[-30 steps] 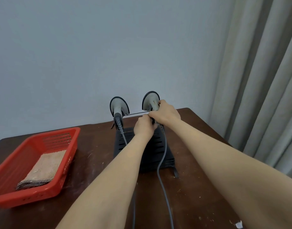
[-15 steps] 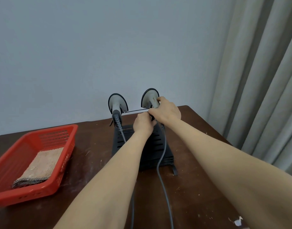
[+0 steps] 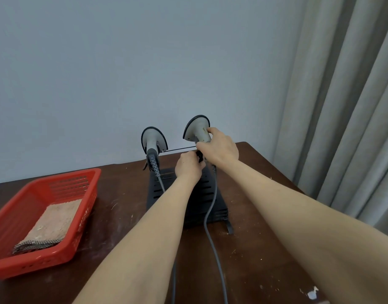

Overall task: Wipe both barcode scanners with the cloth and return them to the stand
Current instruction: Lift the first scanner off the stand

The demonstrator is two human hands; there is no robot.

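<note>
Right hand (image 3: pixel 219 148) is gripping the neck of the right grey barcode scanner w/ black-rimmed head (image 3: pixel 197 130), holding it upright over the rear of the black slotted metal stand (image 3: pixel 208 194). Left hand (image 3: pixel 188 166) is sitting just below it, fingers curled closed around the dark lower handle area of that same scanner; exact contact is hidden by the right hand. The left grey barcode scanner w/ black rim (image 3: pixel 153 141) is standing upright in the stand, untouched, a thin black bar running btwn the two. Grey cables (image 3: pixel 210 216) are trailing from both scanners toward the camera across the dark brown wooden worktop (image 3: pixel 254 238). The tan fuzzy cloth w/ dark woven edge (image 3: pixel 55 222) is lying inside the red plastic basket (image 3: pixel 83 183), well apart to the left.
</note>
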